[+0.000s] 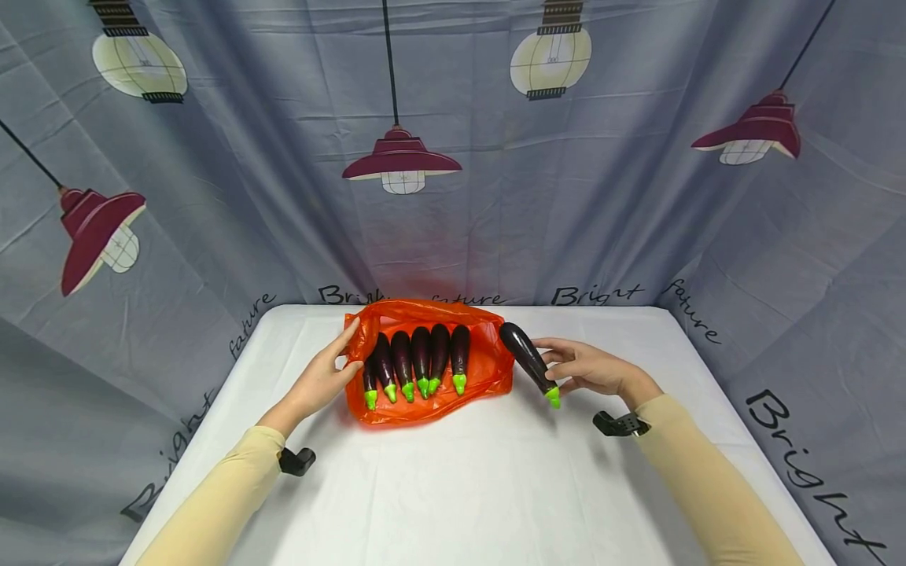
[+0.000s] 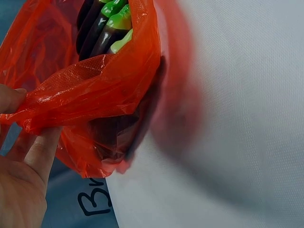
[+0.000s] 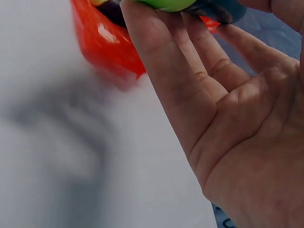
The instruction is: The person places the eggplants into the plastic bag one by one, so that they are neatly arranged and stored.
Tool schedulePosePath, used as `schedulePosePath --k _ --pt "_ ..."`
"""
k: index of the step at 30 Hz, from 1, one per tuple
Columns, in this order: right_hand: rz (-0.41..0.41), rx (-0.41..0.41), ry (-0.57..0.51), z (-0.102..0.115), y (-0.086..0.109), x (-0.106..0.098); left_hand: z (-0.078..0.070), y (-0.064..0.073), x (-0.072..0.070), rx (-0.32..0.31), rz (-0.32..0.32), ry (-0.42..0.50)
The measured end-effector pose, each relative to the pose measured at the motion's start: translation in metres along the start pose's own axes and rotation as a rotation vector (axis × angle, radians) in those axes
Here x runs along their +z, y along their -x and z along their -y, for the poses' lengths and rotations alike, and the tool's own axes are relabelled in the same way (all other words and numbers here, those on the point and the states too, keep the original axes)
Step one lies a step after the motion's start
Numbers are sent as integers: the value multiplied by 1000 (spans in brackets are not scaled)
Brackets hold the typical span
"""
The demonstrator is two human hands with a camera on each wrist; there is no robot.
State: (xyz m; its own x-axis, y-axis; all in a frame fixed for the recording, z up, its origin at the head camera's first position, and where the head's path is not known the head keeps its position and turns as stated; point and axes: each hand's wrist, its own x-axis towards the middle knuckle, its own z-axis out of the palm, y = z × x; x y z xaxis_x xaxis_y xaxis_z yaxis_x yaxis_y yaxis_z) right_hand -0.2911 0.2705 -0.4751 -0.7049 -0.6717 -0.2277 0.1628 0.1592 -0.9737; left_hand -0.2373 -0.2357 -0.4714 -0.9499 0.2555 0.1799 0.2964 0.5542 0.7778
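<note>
An orange-red plastic bag (image 1: 490, 363) lies at the far side of the table with its mouth spread open. Several dark purple eggplants (image 1: 421, 354) sit side by side inside, green caps toward me. My left hand (image 1: 322, 384) pinches the bag's left rim; in the left wrist view thumb and fingers grip the crumpled plastic (image 2: 95, 97). Just right of the bag, my right hand (image 1: 594, 368) holds another eggplant (image 1: 522, 350) above the table, tilted with its green cap low and near me. In the right wrist view that green cap (image 3: 173, 4) shows at the fingertips.
A white cloth-covered table (image 1: 453, 487) spreads in front of me. Grey curtains (image 1: 467, 236) printed with lamps and lettering hang close behind and at both sides. A black wrist camera (image 1: 297, 461) is on the left wrist, another (image 1: 619, 424) on the right.
</note>
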Motion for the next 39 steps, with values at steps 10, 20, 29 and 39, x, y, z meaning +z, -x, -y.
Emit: schedulePosePath --k 10,20,29,39 --pt "39 18 32 4 -16 21 1 0 -1 5 -5 -3" --pt "13 25 130 8 -39 50 3 -1 -1 30 -17 -14" --pt "-121 45 124 11 -57 69 3 0 -1 14 -6 2" --pt "-286 71 84 5 -78 83 1 0 -1 8 -5 -4"
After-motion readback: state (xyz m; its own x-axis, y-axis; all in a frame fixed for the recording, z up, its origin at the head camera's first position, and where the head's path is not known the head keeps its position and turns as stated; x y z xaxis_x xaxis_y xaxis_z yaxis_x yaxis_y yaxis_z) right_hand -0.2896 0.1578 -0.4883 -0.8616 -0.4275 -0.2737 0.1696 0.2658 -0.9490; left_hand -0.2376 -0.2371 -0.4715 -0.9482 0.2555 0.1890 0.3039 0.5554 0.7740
